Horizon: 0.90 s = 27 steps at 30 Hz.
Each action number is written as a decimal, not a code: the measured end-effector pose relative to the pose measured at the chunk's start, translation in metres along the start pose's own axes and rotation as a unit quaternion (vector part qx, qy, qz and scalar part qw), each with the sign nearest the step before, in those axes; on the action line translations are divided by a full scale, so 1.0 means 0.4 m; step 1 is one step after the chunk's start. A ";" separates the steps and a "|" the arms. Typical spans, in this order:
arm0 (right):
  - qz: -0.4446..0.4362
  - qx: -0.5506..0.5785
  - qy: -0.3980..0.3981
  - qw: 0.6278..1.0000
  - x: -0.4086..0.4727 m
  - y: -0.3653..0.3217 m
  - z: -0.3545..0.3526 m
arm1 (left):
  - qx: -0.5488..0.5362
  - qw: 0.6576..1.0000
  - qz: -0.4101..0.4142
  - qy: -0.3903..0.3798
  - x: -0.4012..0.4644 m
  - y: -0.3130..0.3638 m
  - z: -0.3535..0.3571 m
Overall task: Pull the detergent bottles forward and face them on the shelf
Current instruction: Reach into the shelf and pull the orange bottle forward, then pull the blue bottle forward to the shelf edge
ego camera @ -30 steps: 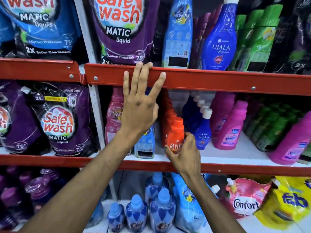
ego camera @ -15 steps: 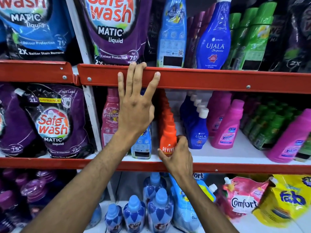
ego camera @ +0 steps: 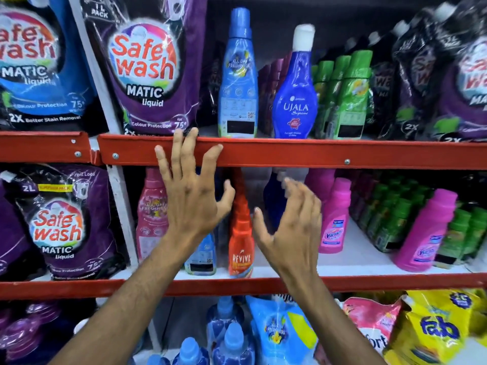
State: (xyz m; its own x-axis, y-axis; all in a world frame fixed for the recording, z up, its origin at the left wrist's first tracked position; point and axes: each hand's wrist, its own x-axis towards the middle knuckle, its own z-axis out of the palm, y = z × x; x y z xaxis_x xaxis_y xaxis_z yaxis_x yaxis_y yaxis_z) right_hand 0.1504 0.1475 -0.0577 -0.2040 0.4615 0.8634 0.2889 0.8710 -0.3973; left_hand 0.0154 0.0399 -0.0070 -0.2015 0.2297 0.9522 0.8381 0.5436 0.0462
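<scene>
An orange Revive bottle stands at the front of the middle shelf, heading a row of orange bottles. My left hand is spread open, its fingertips resting on the red rail of the upper shelf. My right hand hovers open just right of the Revive bottle, fingers apart, holding nothing, in front of a row of blue Ujala bottles. A pink Vanish bottle stands to its right. A light blue bottle sits partly hidden behind my left wrist.
Purple Safe Wash pouches fill the left bay. Green bottles and another pink bottle stand at the right of the middle shelf. The upper shelf holds a tall blue Ujala bottle. Below lie blue bottles and a yellow Fab pouch.
My right hand has let go of the orange Revive bottle and lifted up and right, fingers opening. The view has shifted downward in frame as my head tilted up. My left hand stays on the rail.
</scene>
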 end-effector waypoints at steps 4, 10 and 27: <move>-0.056 -0.060 0.050 0.995 0.118 -0.021 -0.059 | -0.004 1.000 0.019 0.001 0.029 0.052 0.012; -0.059 -0.092 0.073 0.991 0.276 -0.032 -0.088 | 0.011 0.999 0.033 -0.023 0.061 0.099 0.042; -0.005 0.038 -0.005 0.999 0.414 -0.068 -0.031 | 0.074 0.996 0.043 -0.009 0.060 0.101 0.091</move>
State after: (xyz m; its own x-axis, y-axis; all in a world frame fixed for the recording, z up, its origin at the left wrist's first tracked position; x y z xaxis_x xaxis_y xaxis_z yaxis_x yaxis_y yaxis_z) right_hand 0.1203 0.1981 0.0999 -0.2163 0.4540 0.8644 0.2143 0.8858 -0.4116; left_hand 0.0258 0.0967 0.0067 -0.1422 0.2942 0.9451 0.7692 0.6337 -0.0816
